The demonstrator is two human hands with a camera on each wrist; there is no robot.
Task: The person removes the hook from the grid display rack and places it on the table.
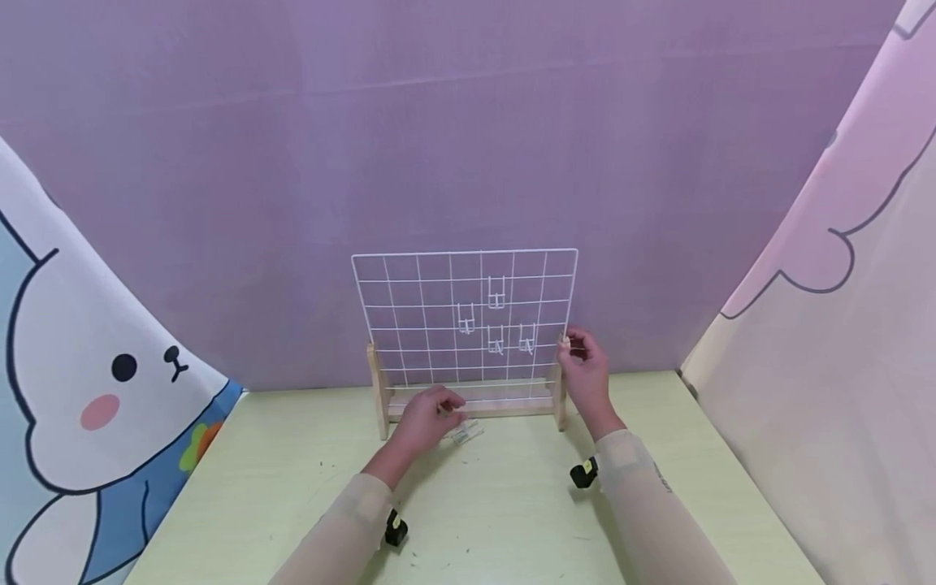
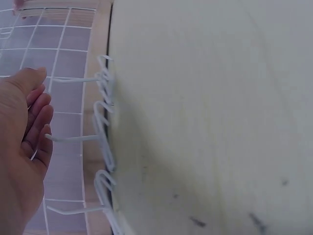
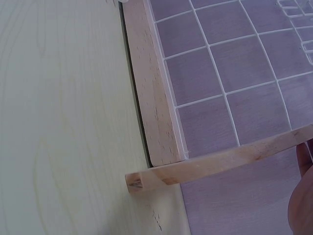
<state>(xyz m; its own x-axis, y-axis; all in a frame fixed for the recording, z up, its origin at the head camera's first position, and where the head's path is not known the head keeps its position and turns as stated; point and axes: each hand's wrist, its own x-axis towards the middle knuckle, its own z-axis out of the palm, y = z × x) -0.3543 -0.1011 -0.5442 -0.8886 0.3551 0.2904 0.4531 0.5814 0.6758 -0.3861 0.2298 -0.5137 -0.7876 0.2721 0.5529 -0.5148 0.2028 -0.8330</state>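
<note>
While the right hand (image 1: 587,370) pinches a wooden upright (image 3: 215,162) of the wire-grid rack (image 1: 454,328), the left hand (image 1: 422,418), loosely curled, hovers beside white hooks (image 1: 463,435) on the desk (image 1: 504,504).

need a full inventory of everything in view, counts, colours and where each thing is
grid: 1, white, upright in the stand
stand: 1, pale wood, on the table
hung hooks: 4, white, on the grid
loose hooks: at least 3, white, on the table by the left hand
table: 1, pale yellow, under the stand
specks: several, dark, on the table
backdrop: 1, purple, behind the grid
rabbit cloth: 1, white and blue, left
cloud cloth: 1, pink and cream, right
cameras: 2, black, at the wrists
sleeves: 2, beige, on the arms
left hand: 1, bare, near the loose hooks
right hand: 1, bare, at the stand's right post
</note>
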